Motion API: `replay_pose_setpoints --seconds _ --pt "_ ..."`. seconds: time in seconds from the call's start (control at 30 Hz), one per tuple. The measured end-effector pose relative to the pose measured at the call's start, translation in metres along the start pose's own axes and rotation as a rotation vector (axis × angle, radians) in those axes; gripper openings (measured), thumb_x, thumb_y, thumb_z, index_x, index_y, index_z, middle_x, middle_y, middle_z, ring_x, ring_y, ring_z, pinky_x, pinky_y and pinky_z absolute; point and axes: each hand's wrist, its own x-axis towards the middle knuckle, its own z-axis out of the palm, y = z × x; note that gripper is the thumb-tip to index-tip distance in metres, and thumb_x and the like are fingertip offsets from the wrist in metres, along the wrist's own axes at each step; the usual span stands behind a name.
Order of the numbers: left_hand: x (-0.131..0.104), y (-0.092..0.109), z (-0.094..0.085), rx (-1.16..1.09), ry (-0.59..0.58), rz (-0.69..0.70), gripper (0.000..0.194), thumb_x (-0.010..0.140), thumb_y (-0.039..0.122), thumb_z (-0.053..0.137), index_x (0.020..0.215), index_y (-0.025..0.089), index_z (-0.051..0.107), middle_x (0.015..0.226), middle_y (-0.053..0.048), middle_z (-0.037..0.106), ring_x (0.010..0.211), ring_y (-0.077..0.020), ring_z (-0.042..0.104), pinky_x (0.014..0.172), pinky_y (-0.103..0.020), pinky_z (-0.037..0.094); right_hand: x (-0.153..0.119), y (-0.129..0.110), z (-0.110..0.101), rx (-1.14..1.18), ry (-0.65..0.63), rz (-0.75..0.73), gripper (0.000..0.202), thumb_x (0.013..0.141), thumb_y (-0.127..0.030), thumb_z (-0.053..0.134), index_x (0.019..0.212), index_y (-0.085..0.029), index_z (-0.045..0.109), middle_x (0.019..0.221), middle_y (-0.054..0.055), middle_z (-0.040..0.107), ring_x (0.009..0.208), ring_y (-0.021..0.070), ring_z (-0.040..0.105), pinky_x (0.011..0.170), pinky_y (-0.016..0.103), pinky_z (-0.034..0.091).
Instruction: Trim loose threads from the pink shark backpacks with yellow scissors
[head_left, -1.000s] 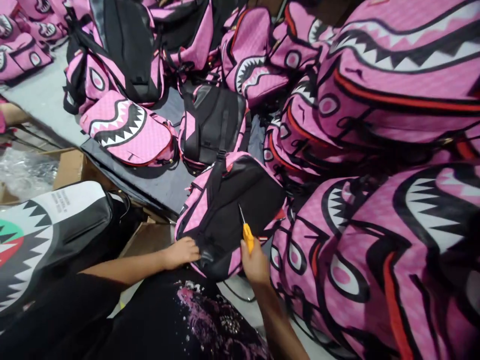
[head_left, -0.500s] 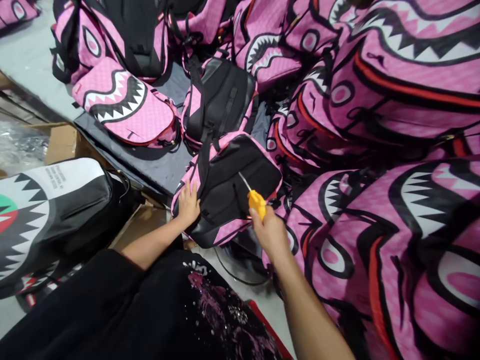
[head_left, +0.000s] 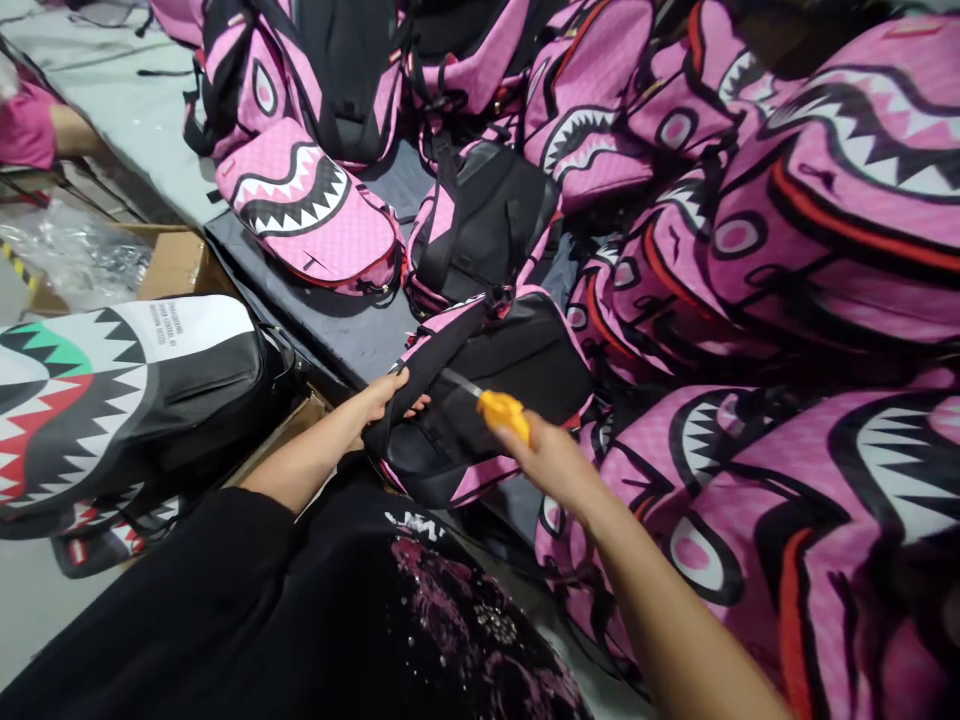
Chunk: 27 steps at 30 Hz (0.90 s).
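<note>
A pink-and-black backpack (head_left: pixel 517 350) lies before me with its black padded back facing up. My left hand (head_left: pixel 390 392) is closed round its black shoulder strap (head_left: pixel 442 345), thumb on top and fingertips showing beyond the strap's edge. Over the back panel, my right hand (head_left: pixel 544 450) grips a yellow-handled tool (head_left: pixel 504 408) with a slim metal blade. The blade is blurred and points left towards the strap; whether it touches the strap I cannot tell. Just beyond lies another backpack (head_left: pixel 491 215), black back up.
Pink shark-mouth backpacks (head_left: pixel 832 270) are piled along the right and far side. One pink backpack (head_left: pixel 315 215) lies on the grey table (head_left: pixel 322 320). A black-and-white backpack (head_left: pixel 195 390) is at left, near a cardboard box (head_left: pixel 176 265) with clear plastic. Another person's arm (head_left: pixel 75 130) shows far left.
My left hand has gone from lying on the backpack's pink side to gripping its shoulder strap. The yellow-handled tool has moved left towards that strap. The view has shifted left.
</note>
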Motion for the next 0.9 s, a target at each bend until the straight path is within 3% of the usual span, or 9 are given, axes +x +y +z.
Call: replay_pose_setpoints --seconds 0.1,0.2,0.27,0.37,0.47,0.57,0.7,0.8,0.9 --pt "0.000 -0.005 0.012 0.251 0.099 0.138 0.047 0.098 0.052 0.034 0.130 0.019 0.046 0.091 -0.010 0.072 0.067 -0.0163 0.067 0.062 -0.030 0.056 0.003 -0.006 -0.008 -0.063 0.033 0.078 0.035 0.098 -0.042 0.046 0.114 -0.013 0.057 0.095 0.014 0.071 0.083 0.0235 0.067 0.064 0.026 0.039" --pt "-0.007 -0.017 0.029 0.839 0.311 0.501 0.050 0.097 0.049 0.040 0.141 0.026 0.045 0.112 -0.011 0.065 0.095 -0.0209 0.064 0.087 -0.039 0.053 -0.004 0.000 -0.011 0.017 -0.088 -0.025 0.031 0.097 -0.041 0.049 0.113 -0.016 0.059 0.094 0.011 0.072 0.083 0.0220 0.067 0.066 0.025 0.040" --pt "-0.012 -0.028 0.043 1.271 0.420 0.697 0.058 0.092 0.050 0.050 0.147 0.033 0.040 0.128 -0.013 0.054 0.113 -0.0282 0.054 0.097 -0.046 0.047 -0.010 0.007 -0.013 0.000 0.035 0.117 0.036 0.100 -0.041 0.042 0.118 -0.013 0.056 0.094 0.013 0.071 0.085 0.0234 0.067 0.065 0.026 0.040" --pt "-0.013 -0.042 0.066 1.651 0.447 0.753 0.071 0.086 0.053 0.059 0.150 0.039 0.032 0.134 -0.015 0.044 0.114 -0.0344 0.048 0.090 -0.048 0.047 -0.018 0.018 -0.016 -0.099 0.065 0.182 0.040 0.100 -0.042 0.041 0.122 -0.011 0.053 0.098 0.015 0.071 0.089 0.0265 0.068 0.066 0.028 0.040" --pt "-0.002 -0.036 0.087 1.740 0.436 0.733 0.071 0.088 0.051 0.057 0.152 0.038 0.028 0.132 -0.016 0.044 0.111 -0.0327 0.047 0.085 -0.043 0.049 -0.023 0.032 -0.015 -0.160 -0.090 0.174 0.041 0.098 -0.046 0.046 0.120 -0.013 0.057 0.100 0.015 0.071 0.091 0.0279 0.068 0.065 0.029 0.039" --pt "0.021 -0.005 0.110 1.719 0.432 0.832 0.067 0.092 0.049 0.051 0.153 0.037 0.026 0.134 -0.016 0.043 0.114 -0.0324 0.047 0.086 -0.042 0.048 -0.026 0.050 -0.013 -0.158 0.017 0.417 0.049 0.100 -0.049 0.039 0.122 -0.009 0.057 0.103 0.019 0.070 0.093 0.0290 0.068 0.066 0.030 0.040" --pt "0.038 0.034 0.140 1.710 0.473 0.879 0.070 0.090 0.045 0.056 0.153 0.028 0.030 0.142 -0.021 0.040 0.125 -0.0381 0.043 0.097 -0.050 0.041 -0.032 0.065 -0.015 -0.024 -0.165 0.286 0.038 0.097 -0.041 0.048 0.117 -0.012 0.062 0.108 0.016 0.071 0.095 0.0254 0.067 0.071 0.028 0.042" --pt "0.024 0.012 0.148 1.785 0.405 0.980 0.076 0.086 0.038 0.063 0.152 0.017 0.031 0.157 -0.024 0.021 0.143 -0.0415 0.021 0.111 -0.056 0.025 -0.029 0.071 -0.020 -0.069 -0.030 0.472 0.044 0.099 -0.042 0.042 0.124 -0.009 0.058 0.114 0.020 0.068 0.102 0.0291 0.065 0.075 0.031 0.043" --pt "0.001 -0.050 0.146 1.913 0.033 1.037 0.087 0.082 0.049 0.066 0.154 0.021 0.027 0.162 -0.020 0.010 0.146 -0.0386 0.017 0.112 -0.055 0.026 -0.026 0.074 -0.024 -0.121 0.040 0.575 0.047 0.100 -0.041 0.036 0.127 -0.008 0.054 0.118 0.022 0.065 0.109 0.0317 0.063 0.078 0.034 0.044"
